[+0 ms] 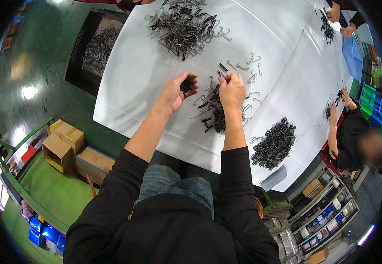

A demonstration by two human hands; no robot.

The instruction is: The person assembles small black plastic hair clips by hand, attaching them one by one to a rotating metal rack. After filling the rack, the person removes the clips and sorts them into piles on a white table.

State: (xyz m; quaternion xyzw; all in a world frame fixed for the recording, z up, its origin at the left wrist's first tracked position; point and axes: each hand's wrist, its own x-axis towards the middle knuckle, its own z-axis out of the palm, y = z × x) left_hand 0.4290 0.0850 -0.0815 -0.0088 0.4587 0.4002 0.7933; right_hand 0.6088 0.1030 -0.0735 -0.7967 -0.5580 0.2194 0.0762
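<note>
So the white-covered table (131, 90) is pretty crowded: there's a big tangle of wire hooks (184, 31) and black bits at the far side, a heap of black pieces (273, 144) near right, and the middle pile (217, 118) right under the person's right hand (232, 91), which blocks part of it. Loose hooks lie scattered around that pile. Right fingertips are bunched together, can't tell if they've got anything. Left hand (181, 91) is curled around some small dark parts (185, 86), just left of the pile. A co-worker's hands (348, 99) are over at far right. Container-wise: a dark floor bin (74, 70) far left holds loads of wiry metal pieces, and a grey plastic tray (273, 177) sits by the near-right edge, contents unclear.
</note>
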